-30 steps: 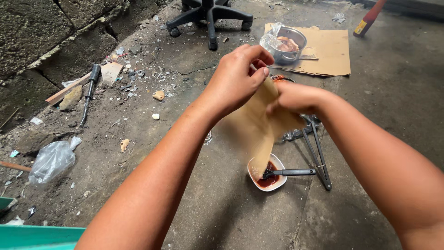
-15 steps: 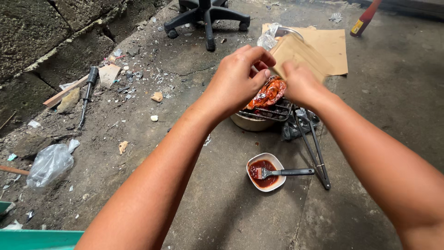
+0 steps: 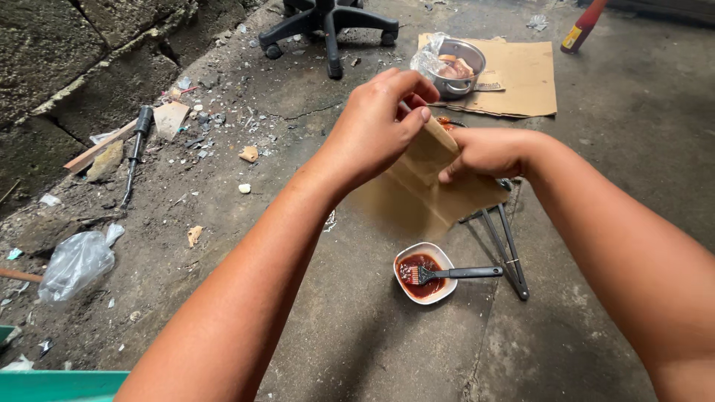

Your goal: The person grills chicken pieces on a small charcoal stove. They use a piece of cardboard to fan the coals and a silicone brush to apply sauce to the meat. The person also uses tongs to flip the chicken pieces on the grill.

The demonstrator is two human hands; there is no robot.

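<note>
Both my hands hold one piece of brown cardboard [image 3: 421,197] above the concrete floor. My left hand [image 3: 376,126] pinches its upper edge, and my right hand [image 3: 484,152] grips its right side. The sheet hangs tilted downward and hides what lies under it; only a bit of red food and metal [image 3: 447,121] shows past its top edge. Just below the cardboard sits a small white dish of red sauce [image 3: 412,286] with a black-handled brush [image 3: 462,273] resting in it. Metal tongs [image 3: 509,249] lie on the floor to the right of the dish.
A metal bowl with food and a plastic bag [image 3: 458,63] stands on a flat cardboard sheet [image 3: 525,82] at the back. An office chair base [image 3: 328,22] is behind, a red bottle [image 3: 581,26] far right. Rubble, a black-handled tool [image 3: 134,149] and a clear bag [image 3: 74,264] lie left.
Half a second ago the cardboard was lifted away, showing a small wire grill with red-sauced meat. Now it has swung back down over the grill, as it was one second ago.
</note>
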